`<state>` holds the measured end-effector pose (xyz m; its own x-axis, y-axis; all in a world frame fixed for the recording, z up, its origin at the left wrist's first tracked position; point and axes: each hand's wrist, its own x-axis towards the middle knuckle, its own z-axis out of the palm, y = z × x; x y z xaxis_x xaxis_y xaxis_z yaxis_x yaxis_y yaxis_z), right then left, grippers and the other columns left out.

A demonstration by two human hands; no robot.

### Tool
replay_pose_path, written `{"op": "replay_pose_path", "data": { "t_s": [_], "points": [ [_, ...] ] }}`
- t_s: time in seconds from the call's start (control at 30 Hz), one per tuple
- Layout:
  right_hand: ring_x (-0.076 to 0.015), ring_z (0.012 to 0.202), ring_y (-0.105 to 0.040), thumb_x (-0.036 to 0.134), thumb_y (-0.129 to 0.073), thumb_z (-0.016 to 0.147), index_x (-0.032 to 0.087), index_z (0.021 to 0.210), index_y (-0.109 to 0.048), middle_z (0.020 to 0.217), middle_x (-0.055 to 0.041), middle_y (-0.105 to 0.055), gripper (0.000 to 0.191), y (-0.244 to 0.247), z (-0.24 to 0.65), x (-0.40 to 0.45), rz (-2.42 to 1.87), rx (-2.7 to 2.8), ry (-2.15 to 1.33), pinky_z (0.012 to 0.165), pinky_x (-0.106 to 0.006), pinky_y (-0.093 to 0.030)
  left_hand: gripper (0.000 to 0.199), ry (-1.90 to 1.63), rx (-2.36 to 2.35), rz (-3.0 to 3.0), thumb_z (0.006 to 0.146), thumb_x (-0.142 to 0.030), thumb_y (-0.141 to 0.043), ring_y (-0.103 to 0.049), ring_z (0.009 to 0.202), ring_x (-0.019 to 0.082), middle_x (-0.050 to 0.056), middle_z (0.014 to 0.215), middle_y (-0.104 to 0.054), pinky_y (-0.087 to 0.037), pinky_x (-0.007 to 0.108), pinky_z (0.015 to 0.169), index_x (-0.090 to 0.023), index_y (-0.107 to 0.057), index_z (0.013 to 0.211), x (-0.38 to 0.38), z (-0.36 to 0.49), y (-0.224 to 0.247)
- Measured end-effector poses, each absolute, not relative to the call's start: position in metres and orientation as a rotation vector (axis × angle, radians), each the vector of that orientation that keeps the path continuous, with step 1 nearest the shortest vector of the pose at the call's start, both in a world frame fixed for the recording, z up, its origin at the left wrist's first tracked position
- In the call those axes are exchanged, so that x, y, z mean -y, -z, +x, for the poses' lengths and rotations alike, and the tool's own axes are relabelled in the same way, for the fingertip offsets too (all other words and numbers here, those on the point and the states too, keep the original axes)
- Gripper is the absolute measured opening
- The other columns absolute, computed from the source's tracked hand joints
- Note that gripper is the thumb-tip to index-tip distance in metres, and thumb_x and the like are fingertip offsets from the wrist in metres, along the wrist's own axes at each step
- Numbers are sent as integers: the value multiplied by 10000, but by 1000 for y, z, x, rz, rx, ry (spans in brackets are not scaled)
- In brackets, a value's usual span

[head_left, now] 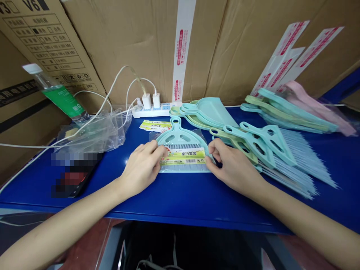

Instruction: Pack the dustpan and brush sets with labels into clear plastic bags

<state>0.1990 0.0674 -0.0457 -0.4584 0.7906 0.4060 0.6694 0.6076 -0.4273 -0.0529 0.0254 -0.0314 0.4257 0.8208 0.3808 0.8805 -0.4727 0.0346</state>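
Note:
A light-blue dustpan (pixel 176 129) with a brush laid in it rests flat before me, wrapped in a clear plastic bag. A yellow-green paper label (pixel 187 154) lies across its middle. My left hand (pixel 142 165) has its fingers curled closed on the left edge of the bag, beside the label's end. At the opposite edge, my right hand (pixel 233 165) pinches with thumb and bent fingers near the label's right end. What lies between the fingertips is partly hidden on both sides.
Loose brushes (pixel 264 146) and stacked dustpans (pixel 216 112) lie right and behind, with bagged sets (pixel 298 108) farther right. A label strip (pixel 154 125) sits near a power strip (pixel 157 110). Left are plastic bags (pixel 98 131), a bottle (pixel 62 97) and a phone (pixel 77 180). Cardboard boxes (pixel 140 41) stand behind.

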Motion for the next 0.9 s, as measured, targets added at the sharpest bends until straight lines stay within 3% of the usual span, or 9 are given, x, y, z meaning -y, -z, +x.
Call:
{"op": "replay_pose_path", "data": {
  "t_s": [0.13, 0.23, 0.33, 0.43, 0.7, 0.9],
  "points": [
    [-132, 402, -410, 199, -440, 815, 258, 825, -334, 530, 89, -374, 121, 46, 200, -68, -1177, 2263, -186, 446, -248, -282, 382, 373, 1326, -2425, 893, -25, -421, -496, 783, 214, 61, 854, -547, -363, 321, 646, -236, -668, 1095, -24, -50, 30],
    [-166, 551, -530, 150, -450, 840, 236, 858, -459, 649, 16, -543, 89, 46, 201, -68, -1104, 2313, 29, 501, -270, -329, 512, 223, 1291, -2543, 908, 9, -389, -490, 831, 216, 66, 905, -559, -354, 329, 686, -289, -659, 1225, -26, -49, 29],
    [-211, 726, -549, 71, -431, 878, 213, 895, -608, 767, -50, -608, 227, 40, 200, -68, -890, 2414, 371, 620, -309, -369, 550, 88, 1313, -2642, 938, 2, -355, -494, 868, 213, 61, 949, -565, -365, 338, 741, -311, -625, 1301, -28, -47, 28],
    [-233, 735, -481, 22, -434, 868, 191, 914, -699, 730, -65, -584, 317, 31, 193, -67, -703, 2516, 615, 656, -340, -334, 539, 27, 1351, -2673, 969, -33, -335, -500, 886, 215, 55, 946, -556, -374, 344, 769, -322, -590, 1345, -30, -45, 27],
    [-236, 764, -453, 69, -484, 879, 158, 815, -729, 735, -75, -600, 269, 23, 176, -76, -496, 2746, 637, 666, -356, -281, 533, -71, 1332, -2685, 985, -56, -304, -515, 958, 220, 60, 980, -554, -397, 340, 815, -309, -538, 1392, -31, -43, 25],
    [-221, 735, -481, 38, -490, 870, 111, 846, -732, 722, -63, -621, 254, 36, 176, -77, -394, 2712, 697, 671, -346, -288, 493, -72, 1270, -2641, 967, -59, -333, -532, 969, 220, 66, 966, -564, -413, 332, 823, -262, -585, 1339, -31, -39, 25]
  ]
}}
